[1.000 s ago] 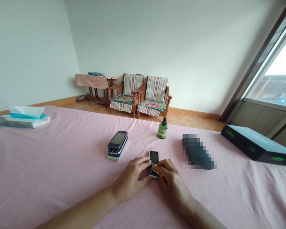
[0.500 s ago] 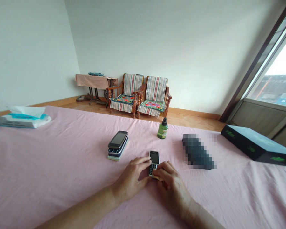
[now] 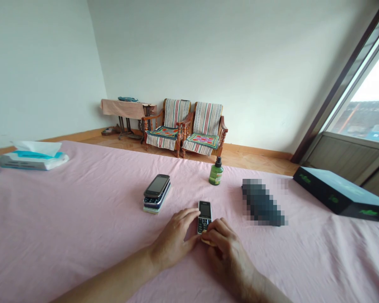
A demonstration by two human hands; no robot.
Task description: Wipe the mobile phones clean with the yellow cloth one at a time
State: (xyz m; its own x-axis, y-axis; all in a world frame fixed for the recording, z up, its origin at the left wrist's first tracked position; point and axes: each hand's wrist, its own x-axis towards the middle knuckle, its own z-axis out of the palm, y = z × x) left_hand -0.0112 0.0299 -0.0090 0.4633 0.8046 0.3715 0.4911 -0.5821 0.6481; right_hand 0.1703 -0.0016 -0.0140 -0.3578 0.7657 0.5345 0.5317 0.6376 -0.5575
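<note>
A small keypad phone lies face up on the pink cloth. My left hand steadies it between fingertips at its left edge and a thumb near its lower end. Over the bottom of the keypad, my right hand pinches a small yellowish piece, mostly hidden by its curled fingers. Left of the phone is a stack of phones, the top one with a grey screen. A green bottle with a black cap stands upright behind the phone.
A pixelated dark object lies to the right, with a black box beyond it. A tissue pack is at the far left. Two wooden chairs and a cloth-covered table stand by the wall.
My right hand has shifted slightly down and toward the phone's lower end, uncovering more of the keypad. My left hand keeps its place at the phone's side.
</note>
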